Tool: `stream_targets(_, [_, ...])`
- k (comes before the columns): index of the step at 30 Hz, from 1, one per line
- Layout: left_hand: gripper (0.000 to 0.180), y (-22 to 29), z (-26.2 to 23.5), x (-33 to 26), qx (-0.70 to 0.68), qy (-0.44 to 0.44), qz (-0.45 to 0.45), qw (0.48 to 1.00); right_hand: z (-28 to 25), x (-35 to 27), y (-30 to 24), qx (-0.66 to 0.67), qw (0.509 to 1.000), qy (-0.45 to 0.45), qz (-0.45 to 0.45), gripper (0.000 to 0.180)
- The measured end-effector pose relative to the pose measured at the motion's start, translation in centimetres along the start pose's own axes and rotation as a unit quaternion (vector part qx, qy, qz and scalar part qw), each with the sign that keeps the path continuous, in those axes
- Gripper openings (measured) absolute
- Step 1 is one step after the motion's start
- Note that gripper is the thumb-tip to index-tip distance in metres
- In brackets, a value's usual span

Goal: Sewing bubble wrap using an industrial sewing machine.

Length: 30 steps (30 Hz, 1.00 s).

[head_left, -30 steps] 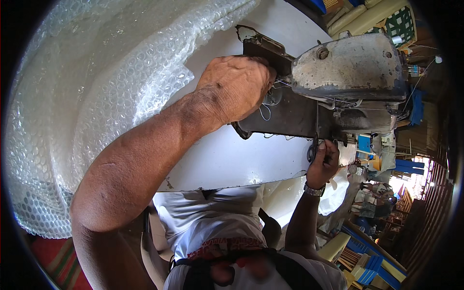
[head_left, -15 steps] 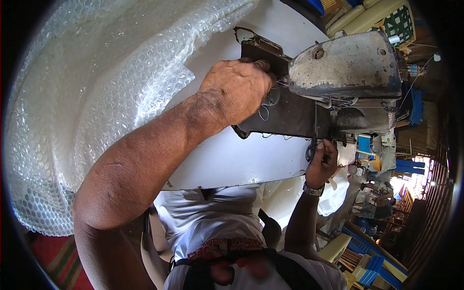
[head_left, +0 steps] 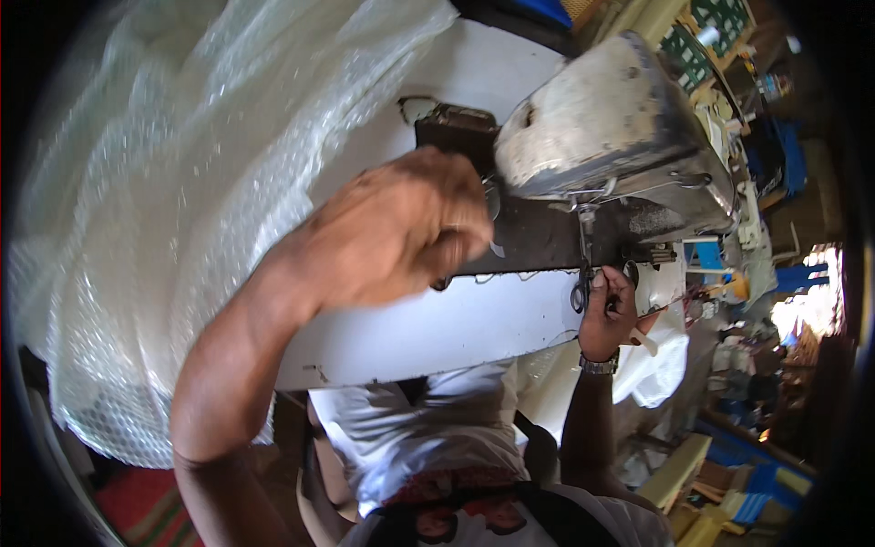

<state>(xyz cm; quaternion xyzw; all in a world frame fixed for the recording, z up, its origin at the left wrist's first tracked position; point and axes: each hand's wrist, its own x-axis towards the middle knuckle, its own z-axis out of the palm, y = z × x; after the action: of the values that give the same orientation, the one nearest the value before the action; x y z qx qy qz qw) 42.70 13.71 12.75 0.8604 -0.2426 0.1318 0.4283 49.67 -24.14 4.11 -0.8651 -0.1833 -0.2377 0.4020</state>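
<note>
An old sewing machine (head_left: 597, 114) with a worn grey, scuffed head stands on a white tabletop (head_left: 447, 324). Above the near left part of its dark bed (head_left: 538, 237), my left hand (head_left: 401, 228) is curled and smeared by motion, so I cannot make out what its fingers hold, if anything. At the table's near edge, to the right, my right hand (head_left: 609, 319) grips a pair of dark-handled scissors (head_left: 579, 296) by the loops. Their blades point away from me, toward the underside of the machine head.
Large sheets of clear bubble wrap (head_left: 182, 201) cover the left side and lie against the table. Pale plastic sheeting (head_left: 661, 369) hangs beyond my right wrist. Blue and cream chair-like pieces (head_left: 766, 497) are stacked farther right, with people in the blurred background.
My left hand has drawn back toward me, away from the needle area. My right hand keeps hold of the scissors in nearly the same place. The whole view has shifted and tilted.
</note>
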Motion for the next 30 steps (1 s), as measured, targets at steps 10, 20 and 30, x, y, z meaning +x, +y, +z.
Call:
stream_targets(10, [0.041, 8.4, -2.6, 1.6, -0.274, 0.047, 0.285, 0.917, -0.3, 0.1, 0.6, -0.002, 1.000, -0.006, -0.017, 0.016])
stream_targets(20, [0.017, 9.3, -2.9, -0.8, -0.553, -0.128, 0.079, 0.819, -0.1, 0.3, 0.0, 0.001, 1.000, -0.004, -0.006, 0.014])
stream_targets(30, [0.012, 6.8, 0.8, 0.0, -0.580, -0.134, 0.159, 0.787, -0.3, 0.2, -0.1, 0.006, 1.000, -0.018, -0.012, 0.014])
